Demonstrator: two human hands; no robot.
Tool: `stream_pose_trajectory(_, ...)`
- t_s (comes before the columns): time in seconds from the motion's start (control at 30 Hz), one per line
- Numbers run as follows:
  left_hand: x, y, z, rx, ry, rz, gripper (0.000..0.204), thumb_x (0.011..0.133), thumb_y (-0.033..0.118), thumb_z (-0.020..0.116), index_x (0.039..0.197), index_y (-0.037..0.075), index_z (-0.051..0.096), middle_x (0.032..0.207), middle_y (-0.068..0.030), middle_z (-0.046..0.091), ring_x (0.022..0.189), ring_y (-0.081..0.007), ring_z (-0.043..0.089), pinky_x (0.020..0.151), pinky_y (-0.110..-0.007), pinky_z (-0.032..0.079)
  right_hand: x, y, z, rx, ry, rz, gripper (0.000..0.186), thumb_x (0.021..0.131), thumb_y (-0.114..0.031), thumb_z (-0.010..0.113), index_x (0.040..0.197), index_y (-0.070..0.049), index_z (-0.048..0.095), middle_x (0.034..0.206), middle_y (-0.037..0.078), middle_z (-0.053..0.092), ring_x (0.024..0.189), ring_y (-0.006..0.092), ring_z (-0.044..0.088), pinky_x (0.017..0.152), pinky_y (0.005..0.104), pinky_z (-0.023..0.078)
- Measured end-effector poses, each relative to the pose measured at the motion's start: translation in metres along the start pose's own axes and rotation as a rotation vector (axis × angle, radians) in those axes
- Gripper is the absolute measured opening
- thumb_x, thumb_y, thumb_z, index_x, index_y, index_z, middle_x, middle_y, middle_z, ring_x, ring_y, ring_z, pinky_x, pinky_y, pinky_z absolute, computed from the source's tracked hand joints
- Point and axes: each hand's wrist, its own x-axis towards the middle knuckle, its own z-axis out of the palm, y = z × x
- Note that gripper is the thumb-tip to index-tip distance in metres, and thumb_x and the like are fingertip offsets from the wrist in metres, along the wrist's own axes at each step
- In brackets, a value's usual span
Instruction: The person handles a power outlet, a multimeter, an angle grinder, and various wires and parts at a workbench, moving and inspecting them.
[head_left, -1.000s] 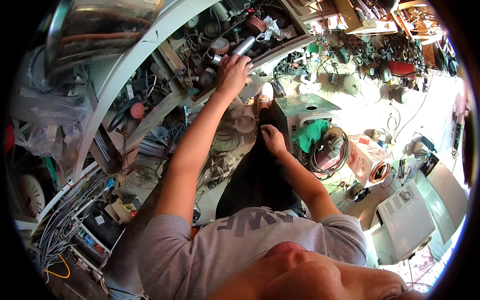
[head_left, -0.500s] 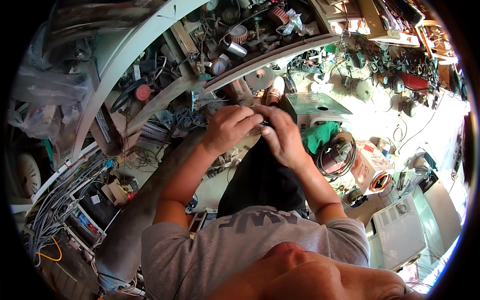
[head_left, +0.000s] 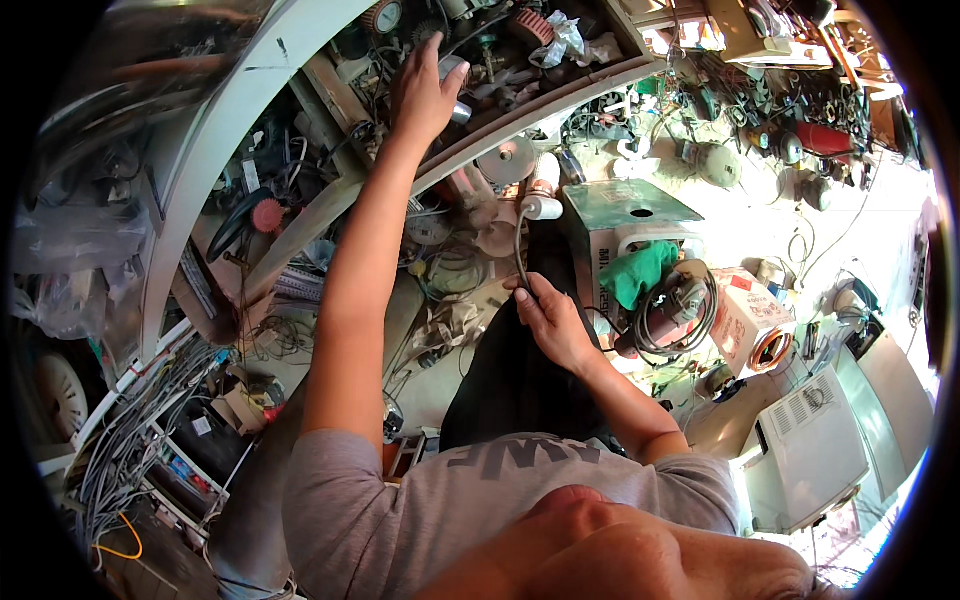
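Note:
My left hand (head_left: 425,95) reaches far forward over a wooden-edged tray (head_left: 540,100) of parts. Its fingers are apart, and nothing shows in its grasp. Close to it are a silver cylinder (head_left: 461,113) and a round gauge (head_left: 383,16). Lower down, in front of my dark trousers, my right hand (head_left: 553,322) is closed on a thin grey bent rod or cable (head_left: 520,245). That piece curves upward from my fingers and ends in a short white cylinder (head_left: 541,208). Whether it is stiff or flexible I cannot tell.
On the right stand a green-topped metal box (head_left: 635,205), a green cloth (head_left: 637,272), a coiled-cord power tool (head_left: 680,305) and a cardboard box (head_left: 750,315). Bundled grey cables (head_left: 110,450) lie at left. A curved pale frame edge (head_left: 225,130) crosses the upper left.
My hands were together in the middle and have parted. The left has stretched forward over the tray; the right has drawn back slightly, with the rod and white cylinder now showing.

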Motion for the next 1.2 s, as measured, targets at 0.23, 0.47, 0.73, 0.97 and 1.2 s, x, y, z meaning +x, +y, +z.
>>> stream_pose_trajectory(0.23, 0.036, -0.006, -0.015, -0.033, -0.263, -0.127, 0.027, 0.094, 0.031, 0.052, 0.107, 0.009, 0.060, 0.096, -0.0172, 0.066, 0.090, -0.0370, 0.062, 0.075, -0.041, 0.049, -0.001, 0.010, -0.012, 0.014, 0.155, 0.030, 0.023, 0.099, -0.021, 0.045, 0.112, -0.005, 0.056, 0.066, 0.007, 0.054, 0.062, 0.0159, 0.055, 0.063, 0.0301, 0.045)
stream_pose_trajectory(0.47, 0.073, 0.028, -0.089, -0.042, 0.210, 0.153, 0.022, 0.095, 0.026, 0.051, 0.102, 0.010, 0.065, 0.094, -0.0051, 0.067, 0.084, -0.0173, 0.062, 0.078, -0.033, 0.049, 0.003, 0.006, -0.014, -0.036, 0.136, 0.050, 0.024, 0.099, -0.019, 0.045, 0.112, -0.003, 0.057, 0.067, 0.010, 0.055, 0.064, 0.0192, 0.056, 0.065, 0.0317, 0.046)
stream_pose_trajectory(0.73, 0.003, 0.064, -0.136, -0.300, -0.165, -0.084, 0.021, 0.094, 0.019, 0.055, 0.107, 0.005, 0.065, 0.086, -0.0096, 0.066, 0.076, -0.0192, 0.060, 0.072, -0.031, 0.046, 0.027, 0.011, -0.018, 0.235, 0.218, -0.077, 0.030, 0.102, -0.022, 0.042, 0.124, -0.004, 0.051, 0.076, -0.003, 0.052, 0.058, 0.0013, 0.036, 0.052, 0.0164, 0.029)
stream_pose_trajectory(0.97, -0.064, 0.096, -0.193, -0.176, -0.442, 0.135, 0.027, 0.061, 0.031, 0.081, 0.068, 0.011, 0.066, 0.066, -0.0008, 0.054, 0.065, -0.0226, 0.050, 0.063, -0.034, 0.041, 0.017, -0.011, -0.033, 0.324, 0.398, -0.176, 0.034, 0.102, -0.020, 0.042, 0.128, 0.000, 0.050, 0.113, 0.005, 0.062, 0.089, 0.0067, 0.054, 0.077, 0.0193, 0.043)
stream_pose_trajectory(1.2, -0.098, 0.098, -0.149, -0.448, -0.642, 0.251, 0.035, 0.060, 0.039, 0.081, 0.066, 0.010, 0.062, 0.065, -0.0010, 0.049, 0.068, -0.0216, 0.049, 0.066, -0.033, 0.039, 0.011, -0.038, -0.022, 0.032, 0.166, -0.313, 0.030, 0.100, -0.016, 0.043, 0.122, 0.000, 0.054, 0.107, 0.013, 0.065, 0.097, 0.0169, 0.060, 0.085, 0.0289, 0.045)
